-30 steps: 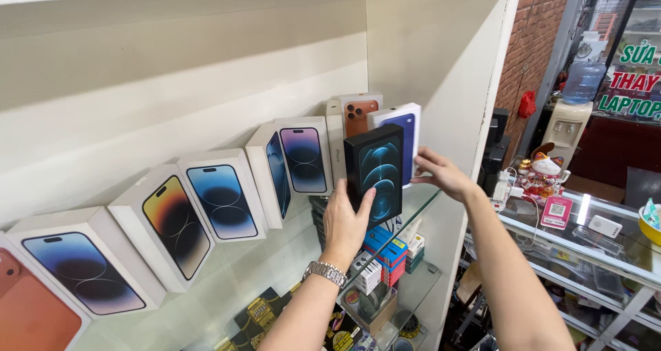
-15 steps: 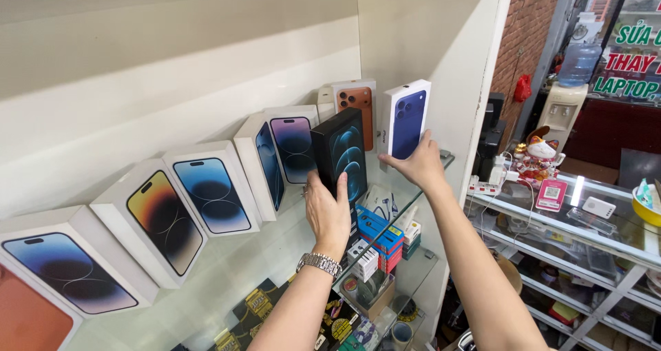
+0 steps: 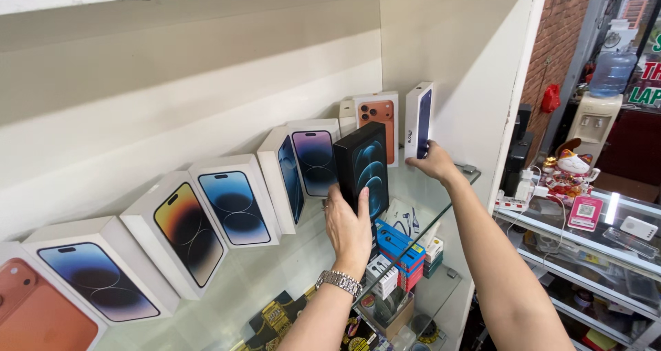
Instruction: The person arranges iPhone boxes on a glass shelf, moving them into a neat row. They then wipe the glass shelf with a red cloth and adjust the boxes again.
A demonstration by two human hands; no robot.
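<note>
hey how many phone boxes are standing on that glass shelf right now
9, maybe more hidden. Six white ones run along the wall from the lower left, a black box in the left hand, an orange-print one behind, and one at the right hand.

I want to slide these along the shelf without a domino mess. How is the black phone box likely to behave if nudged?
The black phone box stands upright on a narrow edge, so it probably tips easily. The glass shelf looks smooth, so it likely slides readily. Its flat faces and square corners suggest it is stiff; the left hand steadies it, and white boxes close by could topple.
</note>
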